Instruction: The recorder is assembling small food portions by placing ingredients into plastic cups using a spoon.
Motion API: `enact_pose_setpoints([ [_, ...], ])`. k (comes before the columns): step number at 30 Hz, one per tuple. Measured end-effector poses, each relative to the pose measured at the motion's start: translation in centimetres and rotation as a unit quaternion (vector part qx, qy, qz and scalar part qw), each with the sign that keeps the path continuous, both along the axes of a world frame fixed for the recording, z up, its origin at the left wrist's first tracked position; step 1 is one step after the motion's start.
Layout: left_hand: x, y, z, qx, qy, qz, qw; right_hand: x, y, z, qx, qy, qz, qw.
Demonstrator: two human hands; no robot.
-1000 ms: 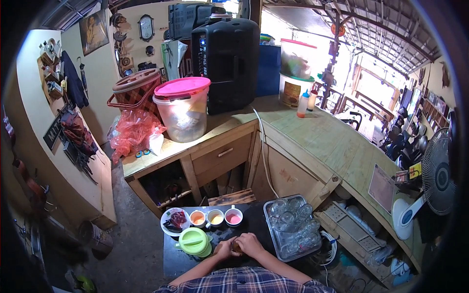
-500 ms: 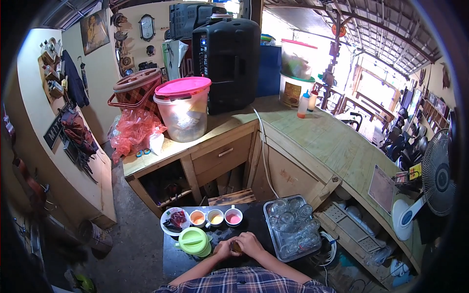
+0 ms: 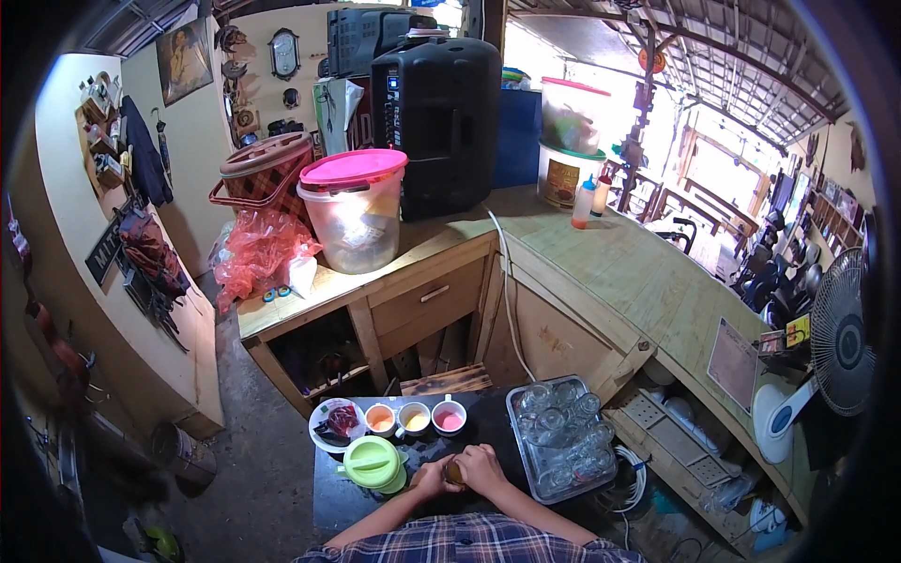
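Note:
Close together over the dark table (image 3: pixel 343 488), my left hand (image 3: pixel 430 478) and my right hand (image 3: pixel 480 468) are closed on a small amber-brown thing (image 3: pixel 454 473). My fingers cover most of it, so its kind does not show. A light-green lidded pitcher (image 3: pixel 372 463) stands just left of my left hand. Beyond my hands three white cups form a row: one with orange contents (image 3: pixel 380 419), one with pale yellow (image 3: pixel 413 418), one with pink (image 3: pixel 449 416). Left of them is a white bowl (image 3: pixel 321 440) holding dark red packets.
At the table's right side a metal tray (image 3: pixel 554 494) carries several clear glasses (image 3: pixel 560 419). Past the table runs a wooden counter (image 3: pixel 601 258) with a pink-lidded tub (image 3: pixel 353 220), a black speaker (image 3: pixel 446 127) and squeeze bottles (image 3: pixel 584 204). A white fan (image 3: pixel 835 328) stands far right.
The view has shifted very slightly. Both hands stay in the same place, with a little more of the amber-brown thing showing between them.

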State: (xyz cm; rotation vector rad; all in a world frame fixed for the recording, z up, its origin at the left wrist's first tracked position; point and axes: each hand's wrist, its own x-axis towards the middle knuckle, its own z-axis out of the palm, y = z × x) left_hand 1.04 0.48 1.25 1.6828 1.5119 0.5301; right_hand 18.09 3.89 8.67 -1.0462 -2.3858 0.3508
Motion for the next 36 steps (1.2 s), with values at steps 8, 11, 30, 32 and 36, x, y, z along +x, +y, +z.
enact_pose_setpoints([
  [8, 0.2, 0.1, -0.4, 0.001, 0.012, 0.011, 1.0, 0.3, 0.4, -0.5, -0.039, 0.028, 0.008, 0.999],
  [11, -0.1, 0.0, -0.6, -0.01, -0.001, 0.011, 1.0, 0.1, 0.1, 0.2, -0.038, 0.041, 0.018, 0.998],
  [30, -0.1, 0.1, -0.3, -0.028, 0.012, -0.003, 1.0, -0.2, 0.4, -0.4, -0.096, 0.083, 0.033, 0.991],
  [32, -0.1, 0.0, 0.0, -0.024, 0.018, 0.002, 1.0, -0.2, 0.2, 0.3, -0.051, 0.045, 0.007, 0.998],
  [36, 0.3, -0.1, 0.5, -0.006, 0.033, 0.009, 0.999, 0.0, 0.3, -0.1, -0.115, 0.046, 0.015, 0.992],
])
